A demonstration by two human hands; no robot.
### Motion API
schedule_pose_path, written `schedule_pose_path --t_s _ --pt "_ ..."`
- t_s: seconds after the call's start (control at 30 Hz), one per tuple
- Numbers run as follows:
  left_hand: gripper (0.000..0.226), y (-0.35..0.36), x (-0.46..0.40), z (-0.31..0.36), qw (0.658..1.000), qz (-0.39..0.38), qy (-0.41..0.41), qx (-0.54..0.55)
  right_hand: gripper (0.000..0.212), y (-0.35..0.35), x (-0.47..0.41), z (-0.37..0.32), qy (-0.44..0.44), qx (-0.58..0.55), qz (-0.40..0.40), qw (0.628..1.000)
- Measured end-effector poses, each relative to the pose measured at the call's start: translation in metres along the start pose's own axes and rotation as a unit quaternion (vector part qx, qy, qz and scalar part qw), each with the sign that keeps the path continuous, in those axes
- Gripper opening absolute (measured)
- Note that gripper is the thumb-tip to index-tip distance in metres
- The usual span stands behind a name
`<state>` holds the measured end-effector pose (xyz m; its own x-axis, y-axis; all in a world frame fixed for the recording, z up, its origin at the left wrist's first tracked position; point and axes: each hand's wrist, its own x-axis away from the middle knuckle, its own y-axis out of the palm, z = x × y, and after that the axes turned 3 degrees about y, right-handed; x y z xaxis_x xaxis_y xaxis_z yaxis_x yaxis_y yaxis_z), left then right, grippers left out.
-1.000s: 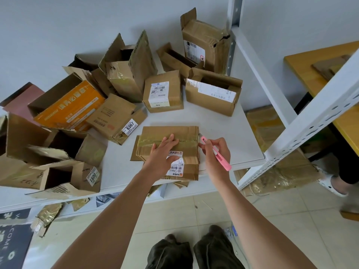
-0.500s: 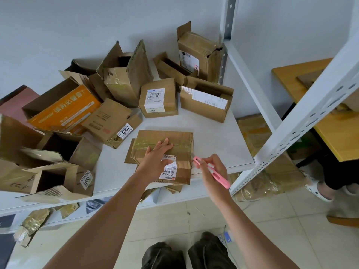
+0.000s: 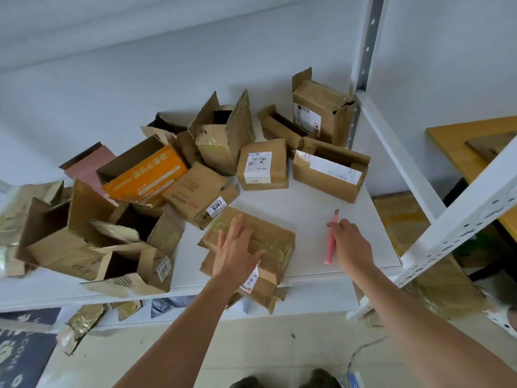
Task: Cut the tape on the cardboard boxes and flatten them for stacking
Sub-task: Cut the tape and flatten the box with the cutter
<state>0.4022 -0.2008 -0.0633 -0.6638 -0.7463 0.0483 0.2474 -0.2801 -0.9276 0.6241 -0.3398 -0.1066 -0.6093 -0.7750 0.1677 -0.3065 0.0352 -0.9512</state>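
Note:
A flattened, taped cardboard box (image 3: 275, 242) lies at the front edge of the white shelf (image 3: 313, 208), overhanging it a little. My left hand (image 3: 237, 249) lies flat on top of it with the fingers spread. My right hand (image 3: 351, 242), to the right of the box and apart from it, grips a pink utility knife (image 3: 331, 240) whose blade points away from me. Several more boxes crowd the shelf: a labelled one (image 3: 263, 166), a long one (image 3: 330, 175), an orange one (image 3: 145, 176), and one marked 6367 (image 3: 200, 196).
Opened boxes (image 3: 92, 239) pile up at the left of the shelf. A white metal upright (image 3: 458, 219) slants at the right, with flattened cardboard (image 3: 436, 278) on the floor behind it. A wooden table (image 3: 470, 147) stands far right. Tape scraps (image 3: 81, 323) lie below the shelf.
The view has tilted up. My left hand has opened flat on the box, which has turned slightly. My right hand has moved right, away from the box, with the knife pointing forward.

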Motion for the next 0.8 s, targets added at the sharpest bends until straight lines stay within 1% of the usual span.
schedule_pose_path --t_s 0.07,0.1,0.13,0.17,0.2,0.23,0.3,0.33,0.4,0.43,0.47,0.5,0.53,0.6,0.63,0.73,0.8 --pt "0.086 0.0 0.005 0.0 0.996 0.03 -0.082 -0.01 0.076 -0.001 -0.001 -0.006 0.015 0.014 -0.021 1.0" --pt "0.099 0.001 0.007 0.0 0.99 0.03 -0.136 0.012 0.076 -0.001 -0.001 -0.013 0.016 -0.007 -0.007 1.0" --pt "0.108 0.002 0.008 0.0 0.98 0.023 -0.19 0.049 0.068 0.0 -0.001 -0.023 0.001 -0.055 0.023 0.998" --pt "0.112 0.003 0.008 0.0 0.967 0.012 -0.234 0.096 0.057 0.0 0.001 -0.036 -0.035 -0.121 0.061 0.99" --pt "0.111 0.003 0.007 0.001 0.952 0.005 -0.268 0.145 0.047 -0.001 0.004 -0.05 -0.088 -0.182 0.096 0.975" --pt "0.106 0.004 0.006 0.002 0.94 0.005 -0.289 0.184 0.041 -0.001 0.007 -0.065 -0.14 -0.227 0.113 0.957" --pt "0.099 0.003 0.005 0.004 0.926 0.026 -0.304 0.221 0.034 0.0 0.013 -0.093 -0.207 -0.262 0.107 0.937" --pt "0.101 0.002 0.005 0.004 0.921 0.044 -0.309 0.233 0.035 0.002 0.014 -0.104 -0.22 -0.255 0.089 0.937" --pt "0.111 0.003 0.006 -0.001 0.899 0.068 -0.339 0.271 0.046 0.009 0.014 -0.117 -0.212 -0.218 0.05 0.951" --pt "0.113 0.003 0.007 -0.004 0.877 0.069 -0.364 0.305 0.052 0.012 0.013 -0.121 -0.202 -0.196 0.042 0.959" --pt "0.108 0.002 0.008 -0.007 0.85 0.064 -0.39 0.349 0.056 0.015 0.013 -0.123 -0.194 -0.178 0.042 0.964" --pt "0.097 0.001 0.009 -0.01 0.822 0.05 -0.407 0.396 0.058 0.017 0.012 -0.126 -0.188 -0.16 0.044 0.968" --pt "0.082 0.0 0.01 -0.012 0.801 0.032 -0.415 0.43 0.058 0.018 0.011 -0.128 -0.182 -0.141 0.047 0.972" --pt "0.061 0.0 0.011 -0.014 0.789 0.014 -0.417 0.45 0.053 0.018 0.008 -0.133 -0.164 -0.096 0.051 0.98" --pt "0.057 0.0 0.01 -0.013 0.784 0.017 -0.418 0.459 0.048 0.017 0.006 -0.135 -0.156 -0.07 0.054 0.984" --pt "0.054 -0.001 0.009 -0.01 0.764 0.019 -0.423 0.487 0.031 0.015 0.006 -0.145 -0.162 0.036 0.063 0.984" --pt "0.054 0.0 0.009 -0.011 0.761 0.015 -0.424 0.491 0.027 0.017 0.007 -0.147 -0.189 0.077 0.068 0.977"
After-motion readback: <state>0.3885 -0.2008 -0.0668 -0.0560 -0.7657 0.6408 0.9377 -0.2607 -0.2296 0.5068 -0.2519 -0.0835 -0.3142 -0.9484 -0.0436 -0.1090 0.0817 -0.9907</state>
